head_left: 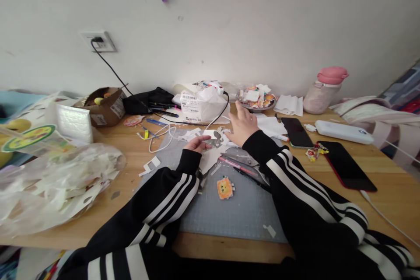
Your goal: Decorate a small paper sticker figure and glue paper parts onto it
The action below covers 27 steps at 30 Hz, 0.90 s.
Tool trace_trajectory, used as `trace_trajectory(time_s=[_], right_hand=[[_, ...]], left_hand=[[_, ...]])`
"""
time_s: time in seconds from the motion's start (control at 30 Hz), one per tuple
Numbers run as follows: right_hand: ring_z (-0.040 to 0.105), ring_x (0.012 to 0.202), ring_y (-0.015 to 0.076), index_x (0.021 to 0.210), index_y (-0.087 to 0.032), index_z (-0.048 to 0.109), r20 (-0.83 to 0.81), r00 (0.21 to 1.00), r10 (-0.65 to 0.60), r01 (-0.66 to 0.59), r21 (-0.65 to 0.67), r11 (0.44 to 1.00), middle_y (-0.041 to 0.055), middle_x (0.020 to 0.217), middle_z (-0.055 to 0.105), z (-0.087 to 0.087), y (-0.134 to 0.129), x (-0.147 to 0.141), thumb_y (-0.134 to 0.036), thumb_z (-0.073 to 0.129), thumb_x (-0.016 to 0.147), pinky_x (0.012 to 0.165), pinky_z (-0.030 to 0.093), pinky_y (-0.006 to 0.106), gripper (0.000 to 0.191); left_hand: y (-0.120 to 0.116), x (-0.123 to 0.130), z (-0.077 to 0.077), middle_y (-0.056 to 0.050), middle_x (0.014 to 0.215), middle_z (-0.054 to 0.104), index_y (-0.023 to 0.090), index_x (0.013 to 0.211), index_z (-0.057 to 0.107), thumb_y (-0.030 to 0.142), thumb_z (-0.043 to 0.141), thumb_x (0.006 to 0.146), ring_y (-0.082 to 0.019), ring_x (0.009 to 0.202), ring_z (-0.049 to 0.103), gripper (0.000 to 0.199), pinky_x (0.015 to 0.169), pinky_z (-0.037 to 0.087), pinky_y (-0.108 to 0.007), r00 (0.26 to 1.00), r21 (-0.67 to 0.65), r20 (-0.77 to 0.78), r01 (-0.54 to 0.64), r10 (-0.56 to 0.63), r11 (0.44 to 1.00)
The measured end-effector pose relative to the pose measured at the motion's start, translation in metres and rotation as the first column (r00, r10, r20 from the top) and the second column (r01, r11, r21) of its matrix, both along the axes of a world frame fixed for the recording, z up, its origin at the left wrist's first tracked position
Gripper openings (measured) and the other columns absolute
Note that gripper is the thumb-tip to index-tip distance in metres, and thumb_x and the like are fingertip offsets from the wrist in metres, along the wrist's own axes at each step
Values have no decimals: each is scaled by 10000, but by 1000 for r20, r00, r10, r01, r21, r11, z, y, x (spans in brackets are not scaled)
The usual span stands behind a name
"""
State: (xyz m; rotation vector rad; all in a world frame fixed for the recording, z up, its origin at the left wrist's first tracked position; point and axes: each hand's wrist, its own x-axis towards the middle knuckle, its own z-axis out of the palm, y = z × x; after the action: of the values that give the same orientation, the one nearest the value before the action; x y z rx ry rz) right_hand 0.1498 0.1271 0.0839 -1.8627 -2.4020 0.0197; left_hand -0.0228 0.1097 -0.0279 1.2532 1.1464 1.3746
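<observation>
My left hand [198,144] rests palm up over the paper scraps on the grey cutting mat [236,221], its fingers loosely apart and nothing in them. To its right, my right hand [243,126] is raised above the mat's far part, fingers spread, holding nothing. White paper pieces [210,159] lie between and below the hands. A pink pen [238,165], a black pen [251,179] and scissors [262,176] lie beside my right sleeve. Nearer to me on the mat is a small orange square piece with a drawn face [225,188].
A bowl of scraps [257,98] and white package [197,105] stand by the wall. Right: pink-lidded bottle [323,92], two phones [297,132] [348,166], power bank [344,132]. Left: plastic bag [59,183], lidded cup [33,140], cardboard box [105,107]. A white cable [160,133] loops behind the mat.
</observation>
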Motion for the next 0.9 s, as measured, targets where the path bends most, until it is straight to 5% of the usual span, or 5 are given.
trace_trajectory(time_s=[0.1, 0.23, 0.47, 0.67, 0.9], right_hand=[[362, 1271, 319, 1328, -126, 391, 47, 999, 7, -2, -104, 995, 179, 1450, 316, 12, -4, 14, -412, 503, 833, 970, 330, 429, 582], [628, 904, 297, 886, -149, 676, 129, 991, 36, 12, -354, 935, 145, 977, 681, 5, -20, 46, -322, 659, 684, 714, 456, 341, 266], [621, 869, 302, 830, -170, 647, 172, 985, -17, 90, -425, 901, 155, 955, 666, -37, -59, 98, -333, 641, 634, 658, 429, 340, 255], [560, 716, 182, 756, -200, 545, -46, 997, 55, -68, -398, 915, 34, 782, 623, -57, -49, 118, -364, 610, 630, 619, 399, 262, 216], [502, 655, 168, 663, -207, 492, -233, 972, 11, -102, -384, 918, 8, 688, 567, -61, -45, 126, -372, 598, 604, 601, 369, 269, 205]], left_hand=[[-1, 1, 0, -10, 635, 671, 183, 942, 639, 321, 663, 673, -186, 666, 640, 304, 741, 474, -325, 1000, -1, 14, 15, -15, 1000], [0, 2, 0, -4, 649, 669, 185, 977, 617, 263, 643, 661, -183, 641, 639, 327, 709, 469, -323, 999, 1, 22, 43, -43, 999], [0, 7, 1, -76, 1114, 631, 220, 1009, 566, 198, 689, 601, -144, 586, 646, 427, 558, 446, -279, 991, 32, 92, 98, -101, 995], [-3, 9, -1, -45, 1051, 613, 178, 991, 504, 161, 665, 742, -115, 661, 635, 297, 604, 483, -254, 987, 77, 109, 106, -114, 991], [-3, 8, 1, -39, 962, 605, 121, 985, 561, 205, 591, 846, -124, 733, 600, 165, 659, 531, -297, 989, 95, 100, 96, -105, 991]])
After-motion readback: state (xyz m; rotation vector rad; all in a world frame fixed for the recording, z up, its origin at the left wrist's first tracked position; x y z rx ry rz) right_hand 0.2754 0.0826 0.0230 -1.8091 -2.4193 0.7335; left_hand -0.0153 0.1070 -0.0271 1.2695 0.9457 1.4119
